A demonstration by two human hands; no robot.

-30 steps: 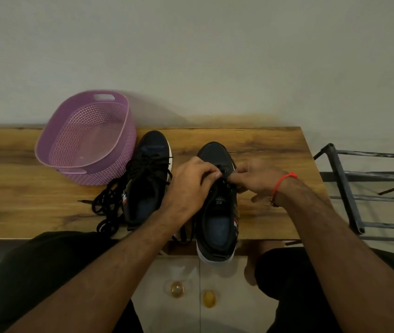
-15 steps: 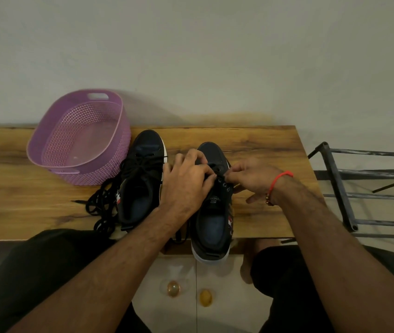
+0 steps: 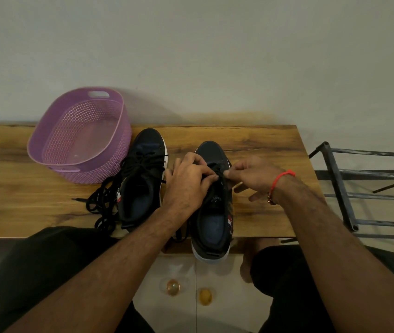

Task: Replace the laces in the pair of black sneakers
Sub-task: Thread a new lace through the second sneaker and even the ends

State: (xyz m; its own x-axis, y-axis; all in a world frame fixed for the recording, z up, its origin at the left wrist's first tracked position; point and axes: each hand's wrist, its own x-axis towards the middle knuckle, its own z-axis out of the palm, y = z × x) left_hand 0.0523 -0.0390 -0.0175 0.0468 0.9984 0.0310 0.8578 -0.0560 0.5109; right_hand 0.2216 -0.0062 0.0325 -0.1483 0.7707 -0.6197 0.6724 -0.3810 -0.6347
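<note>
Fingers of both the left hand (image 3: 186, 181) and right hand (image 3: 251, 176) still pinch the black lace (image 3: 219, 174) over the right-side black low-top fabric sneaker (image 3: 211, 212), nearly as before.

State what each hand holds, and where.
Both the left hand and right hand pinch the black lace at the right black sneaker's eyelets.

Single head-worn wide-angle view. Looks forward and down, close over the wooden bench (image 3: 251, 140). Wall fills the far half.

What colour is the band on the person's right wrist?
Red-orange thin cord band, clearest in the head view.
</note>
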